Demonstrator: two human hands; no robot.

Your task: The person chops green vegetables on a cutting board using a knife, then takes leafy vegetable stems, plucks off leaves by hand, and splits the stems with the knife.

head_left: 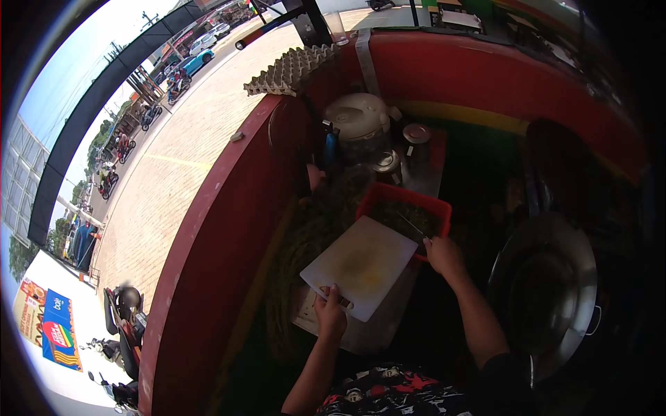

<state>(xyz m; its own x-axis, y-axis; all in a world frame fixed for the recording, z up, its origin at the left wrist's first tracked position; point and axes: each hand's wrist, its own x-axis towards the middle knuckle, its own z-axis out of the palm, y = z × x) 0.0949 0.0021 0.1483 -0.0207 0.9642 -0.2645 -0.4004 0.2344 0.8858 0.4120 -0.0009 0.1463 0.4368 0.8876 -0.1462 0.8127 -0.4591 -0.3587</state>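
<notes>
A white cutting board point(364, 263), stained yellowish in the middle, is tilted with its far edge over the rim of a red plastic basket point(402, 193). My left hand point(331, 313) is closed on the board's near left edge, by its handle slot. In my right hand point(444, 255) is a knife point(412, 224), its blade pointing up and left over the basket. Chopped greens point(399, 213) lie inside the basket, dark and hard to make out. A heap of long green stalks point(298, 256) lies to the left of the board.
A large metal wok point(544, 291) stands at the right. Beyond the basket are a rice cooker point(357, 116) and lidded containers point(416, 135). A red wall point(201, 229) runs along the left, with egg trays point(290, 69) on its far corner. Motorcycles and cars are outside.
</notes>
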